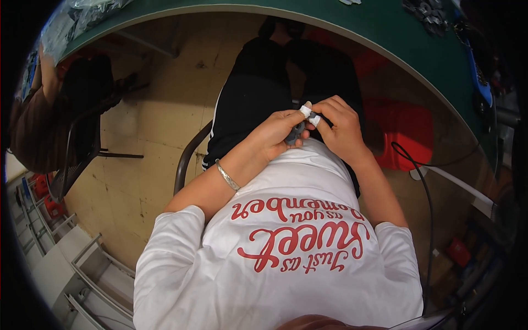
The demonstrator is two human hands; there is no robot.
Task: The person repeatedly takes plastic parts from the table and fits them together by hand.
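Both hands meet above my lap, close in front of my white shirt. My left hand [275, 133] is closed around a small dark grey part [295, 133], whose exact kind I cannot make out. White tape wraps the tip of its thumb. My right hand [342, 129] comes in from the other side, its thumb and fingers pinched together at the top of the grey piece, with white tape on the thumb too. What lies between the right fingertips is mostly hidden. A silver bracelet [226, 175] circles my left wrist.
A green table [308, 12] curves across the far side, with dark small parts [429, 14] at its far right and clear plastic bags [88, 16] at far left. A red stool [399, 135] stands right. Another person [36, 132] sits left. A black cable [429, 220] hangs at right.
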